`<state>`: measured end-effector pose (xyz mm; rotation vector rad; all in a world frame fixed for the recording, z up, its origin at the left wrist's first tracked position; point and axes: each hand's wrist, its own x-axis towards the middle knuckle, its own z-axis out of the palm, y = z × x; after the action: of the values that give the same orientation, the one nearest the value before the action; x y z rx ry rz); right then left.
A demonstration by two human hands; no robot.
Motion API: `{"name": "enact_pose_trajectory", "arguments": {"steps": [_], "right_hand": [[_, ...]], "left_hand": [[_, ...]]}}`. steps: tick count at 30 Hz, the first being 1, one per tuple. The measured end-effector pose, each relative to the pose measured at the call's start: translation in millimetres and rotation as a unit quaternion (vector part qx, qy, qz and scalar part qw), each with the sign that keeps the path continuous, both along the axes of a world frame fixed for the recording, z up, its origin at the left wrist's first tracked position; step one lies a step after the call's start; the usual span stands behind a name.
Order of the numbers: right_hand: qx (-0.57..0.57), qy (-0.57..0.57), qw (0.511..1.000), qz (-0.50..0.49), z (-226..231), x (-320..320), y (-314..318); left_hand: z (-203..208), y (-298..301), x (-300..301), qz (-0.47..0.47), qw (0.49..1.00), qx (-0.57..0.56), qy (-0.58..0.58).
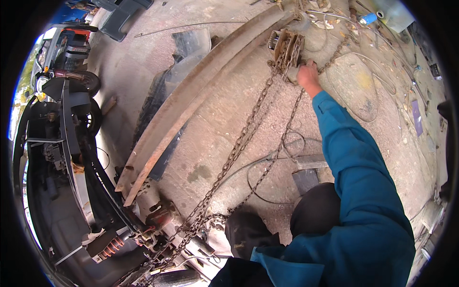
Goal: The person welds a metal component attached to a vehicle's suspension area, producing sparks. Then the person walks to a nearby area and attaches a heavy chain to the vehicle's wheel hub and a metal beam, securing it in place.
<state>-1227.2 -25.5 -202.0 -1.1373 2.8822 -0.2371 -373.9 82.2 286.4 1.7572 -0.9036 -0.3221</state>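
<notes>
Hoist: rusty chain hoist [286,45] lies on the concrete floor [224,119] at the far end of your reach, close against the upper end of the long steel beam [191,103].
Right hand: your right hand [308,76] is stretched out at full arm's length in a blue sleeve [354,158], fingers clenched on the chain [248,126] just beside the hoist body; this grip sits where the links feed into the block.
Left hand: out of view, so you cannot tell from this picture whether it is clenched or released.
Chain run: two lines of chain lead from the hoist diagonally down toward you. They look fairly straight, which suggests some tension, and they end in a bunched tangle near the rusty axle assembly [162,225] by your knees.
Side chain: a further length [337,52] trails off to the right of your hand, slack on the floor.
Beam: it lies flat and aslant, its lower end resting by the axle parts, roughly parallel to the chain run.
Posture: you crouch low, dark trousers in the lower frame, evidently to reach along the floor.
Surroundings: a loose wire loop [267,172] and a grey flat block [306,179] lie beside the chain; a motorcycle [67,62] is at the upper left; a dark vehicle frame [62,158] runs along the left edge; scattered litter is at the upper right.
</notes>
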Motion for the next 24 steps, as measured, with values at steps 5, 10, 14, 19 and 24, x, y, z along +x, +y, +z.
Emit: {"name": "enact_pose_trajectory", "arguments": {"steps": [5, 10, 14, 19, 24], "right_hand": [[-0.012, -0.089, 0.995, -0.037, 7.6, 51.3, -1.5], [0.011, -0.169, 0.985, -0.032, 24.1, 83.2, 8.6], [0.033, -0.227, 0.973, -0.025, 34.0, 114.2, 19.0], [0.023, -0.253, 0.966, -0.054, 30.9, 176.4, 36.6], [-0.097, -0.336, 0.916, -0.198, 41.3, 233.1, 55.6]], "left_hand": [[-3.9, -13.2, 1.2, -0.015, 0.999, 0.03, -0.005], [-11.2, 11.7, 88.6, -0.14, 0.979, 0.138, 0.059], [-7.9, 42.2, 196.8, -0.247, 0.899, 0.346, 0.101], [-69.8, 98.3, 221.1, -0.283, 0.874, 0.384, 0.096], [-108.1, 131.1, 222.1, -0.368, 0.839, 0.385, 0.111]]}}
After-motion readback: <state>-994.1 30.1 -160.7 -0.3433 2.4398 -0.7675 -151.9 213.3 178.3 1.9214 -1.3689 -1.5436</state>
